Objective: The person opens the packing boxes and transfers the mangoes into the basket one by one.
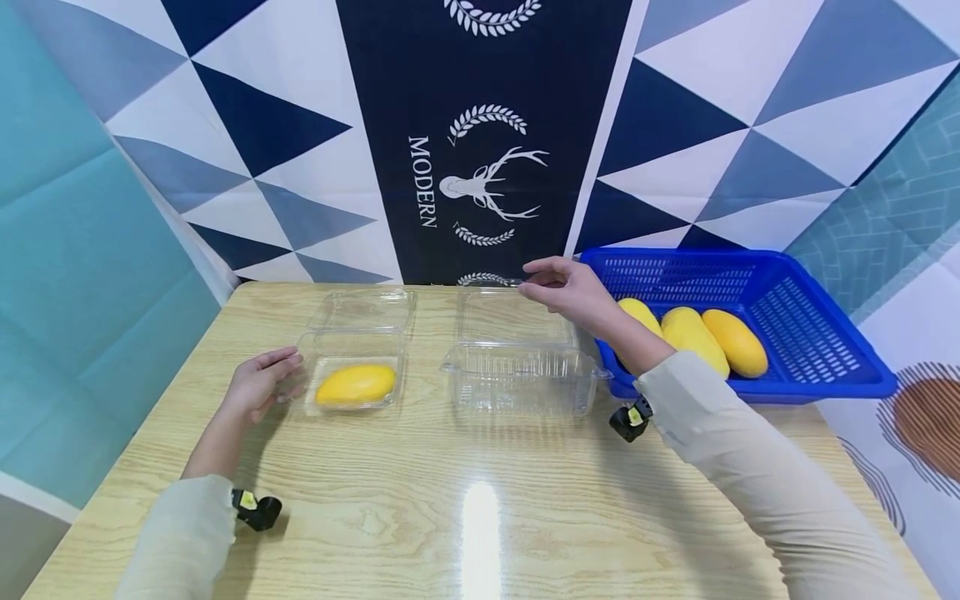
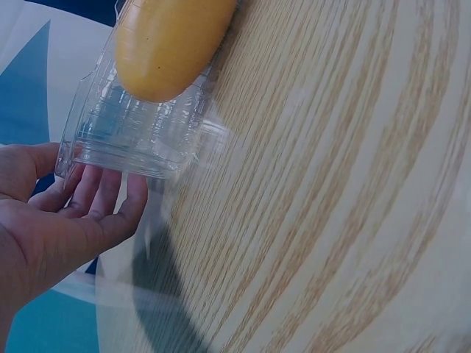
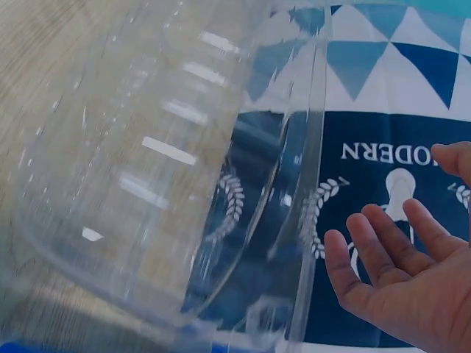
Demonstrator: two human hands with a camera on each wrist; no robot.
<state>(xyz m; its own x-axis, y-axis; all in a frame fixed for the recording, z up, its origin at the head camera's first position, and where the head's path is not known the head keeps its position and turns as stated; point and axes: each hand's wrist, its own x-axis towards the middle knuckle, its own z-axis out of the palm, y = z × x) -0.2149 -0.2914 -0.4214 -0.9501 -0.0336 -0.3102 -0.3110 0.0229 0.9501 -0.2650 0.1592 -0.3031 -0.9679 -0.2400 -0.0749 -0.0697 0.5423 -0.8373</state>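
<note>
On the left of the table stands an open clear plastic clamshell box (image 1: 402, 371) with one yellow mango (image 1: 356, 385) in it. My left hand (image 1: 262, 382) holds this box at its left side, the thumb at the rim and the curled fingers against the wall below. A second clear plastic box (image 1: 517, 387), without fruit, stands in the middle, its lid (image 1: 517, 317) raised toward the wall. Beside that lid's upper right edge hovers my right hand (image 1: 573, 290). In the right wrist view its fingers (image 3: 379, 250) are spread and apart from the plastic.
A blue plastic basket (image 1: 825, 333) stands on the right, holding several yellow mangoes (image 1: 735, 343). Patterned cloth (image 1: 300, 125) hangs right behind the table's back edge. The wooden table (image 1: 375, 500) extends in front of both boxes.
</note>
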